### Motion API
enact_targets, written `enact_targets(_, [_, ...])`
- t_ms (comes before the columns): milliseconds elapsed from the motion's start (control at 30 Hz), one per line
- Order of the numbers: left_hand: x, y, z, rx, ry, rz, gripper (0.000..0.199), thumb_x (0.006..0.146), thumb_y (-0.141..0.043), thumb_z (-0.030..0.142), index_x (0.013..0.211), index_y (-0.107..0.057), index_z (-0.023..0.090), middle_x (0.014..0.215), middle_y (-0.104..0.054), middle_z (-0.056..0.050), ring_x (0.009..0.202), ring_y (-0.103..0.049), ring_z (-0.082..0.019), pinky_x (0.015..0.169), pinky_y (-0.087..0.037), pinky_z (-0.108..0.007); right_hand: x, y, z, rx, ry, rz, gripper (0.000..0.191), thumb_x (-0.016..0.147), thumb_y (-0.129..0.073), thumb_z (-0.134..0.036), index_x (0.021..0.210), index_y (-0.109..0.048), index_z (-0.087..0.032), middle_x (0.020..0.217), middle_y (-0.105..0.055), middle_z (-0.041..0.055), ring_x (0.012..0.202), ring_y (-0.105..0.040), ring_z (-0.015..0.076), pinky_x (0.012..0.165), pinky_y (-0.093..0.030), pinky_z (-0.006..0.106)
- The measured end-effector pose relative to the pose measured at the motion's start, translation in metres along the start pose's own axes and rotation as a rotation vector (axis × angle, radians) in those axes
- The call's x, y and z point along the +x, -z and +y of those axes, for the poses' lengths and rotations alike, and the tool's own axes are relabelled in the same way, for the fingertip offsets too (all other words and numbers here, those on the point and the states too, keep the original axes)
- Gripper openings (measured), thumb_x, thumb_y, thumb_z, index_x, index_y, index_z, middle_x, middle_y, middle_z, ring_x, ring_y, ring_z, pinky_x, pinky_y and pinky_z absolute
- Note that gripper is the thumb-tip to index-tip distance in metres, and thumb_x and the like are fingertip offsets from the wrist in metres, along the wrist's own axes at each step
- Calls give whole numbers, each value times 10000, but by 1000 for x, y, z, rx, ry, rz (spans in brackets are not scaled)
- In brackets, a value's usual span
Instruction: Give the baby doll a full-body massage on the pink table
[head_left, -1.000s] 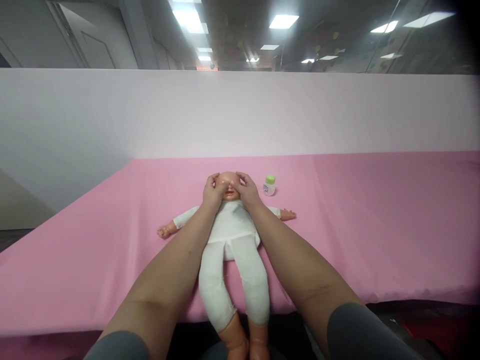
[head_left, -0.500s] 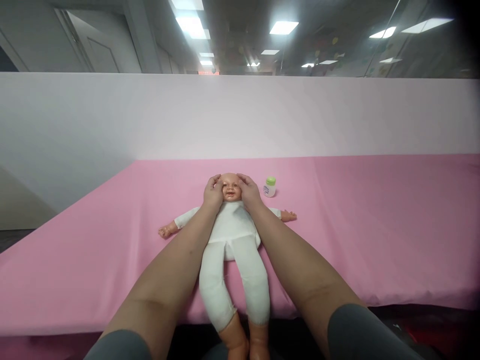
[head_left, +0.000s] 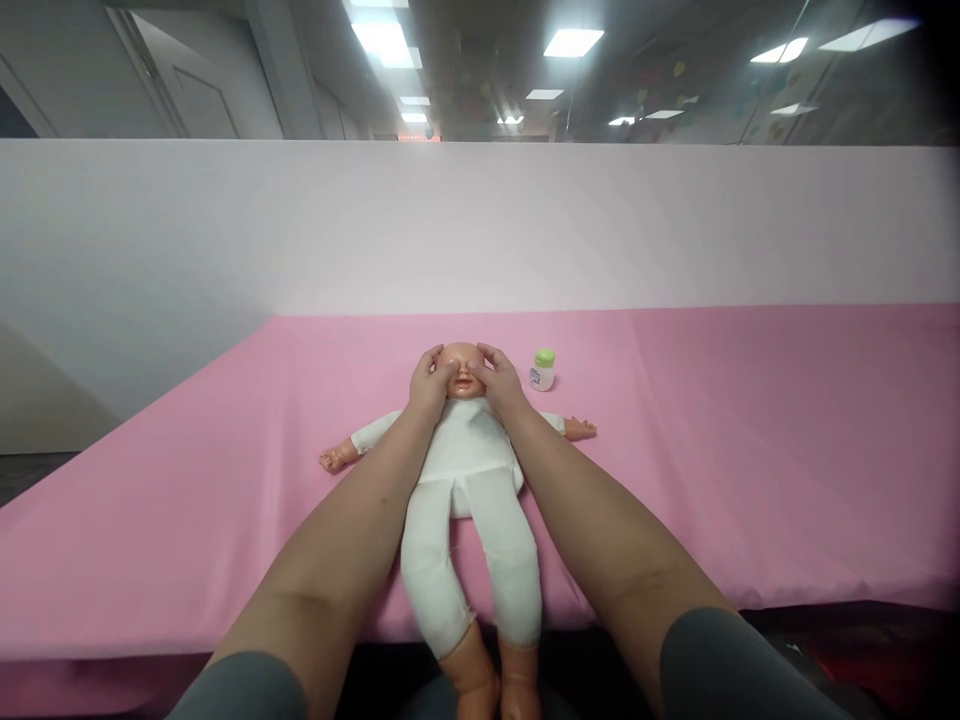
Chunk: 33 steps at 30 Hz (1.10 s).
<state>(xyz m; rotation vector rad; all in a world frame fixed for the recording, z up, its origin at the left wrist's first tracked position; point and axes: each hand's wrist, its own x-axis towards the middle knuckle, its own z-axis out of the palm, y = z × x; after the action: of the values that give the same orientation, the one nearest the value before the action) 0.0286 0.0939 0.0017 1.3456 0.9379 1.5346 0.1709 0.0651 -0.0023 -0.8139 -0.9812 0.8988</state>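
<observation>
A baby doll (head_left: 469, 440) with a white cloth body lies on its back, its head at the far end and its bare feet over the near edge. My left hand (head_left: 431, 386) curves round the left side of the doll's head (head_left: 463, 355), thumb on the face beside the nose. On the other side my right hand (head_left: 501, 382) cups the head the same way. Both thumbs cover the doll's eyes; its mouth and forehead stay visible. A small clear jar with a green lid (head_left: 542, 372) stands just right of my right hand.
Pink cloth (head_left: 735, 450) covers the padded table under the doll. A white wall panel (head_left: 480, 225) rises along the back, with a glass-like surface above it reflecting ceiling lights. The table's near edge runs under the doll's legs.
Both thumbs have moved inward from the sides of the doll's face onto its eyes, next to the nose. The doll and the jar stay in place; the view has tilted slightly.
</observation>
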Motion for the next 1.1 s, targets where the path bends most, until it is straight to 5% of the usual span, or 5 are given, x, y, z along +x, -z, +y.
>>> enact_targets(400, [-15, -5, 22, 170, -48, 32, 569, 731, -775, 342, 1267, -649, 196, 1286, -672, -107, 1174, -623, -292, 980, -519, -403, -7, -4, -7, -172, 55, 21, 573, 726, -838, -491, 1200, -618, -256, 1344, -637, 61, 1149, -642, 249, 994, -548, 403])
enact_targets(600, [-7, -7, 12, 154, -53, 73, 424, 856, -697, 409, 1229, -684, 208, 1231, -701, -94, 1160, -642, -260, 1036, -499, -407, -3, -5, -5, -180, 127, 64, 420, 828, -718, -490, 1148, -659, -226, 1256, -690, 78, 1197, -622, 251, 1071, -507, 421])
enact_targets(900, [-1, -6, 9, -123, 159, 81, 426, 874, -602, 257, 1290, -679, 201, 1230, -736, -101, 1118, -699, -251, 1043, -543, -433, 9, 5, 13, 40, -53, 17, 494, 766, -661, -281, 1256, -711, -241, 1471, -622, 48, 1375, -550, 245, 1194, -415, 454])
enact_targets(1100, [-1, -5, 9, -128, 148, 65, 459, 873, -606, 256, 1321, -674, 180, 1285, -719, -121, 1162, -689, -259, 1080, -524, -441, 8, 6, 11, 67, -86, -10, 558, 733, -712, -288, 1289, -702, -249, 1489, -611, 42, 1373, -559, 253, 1172, -447, 475])
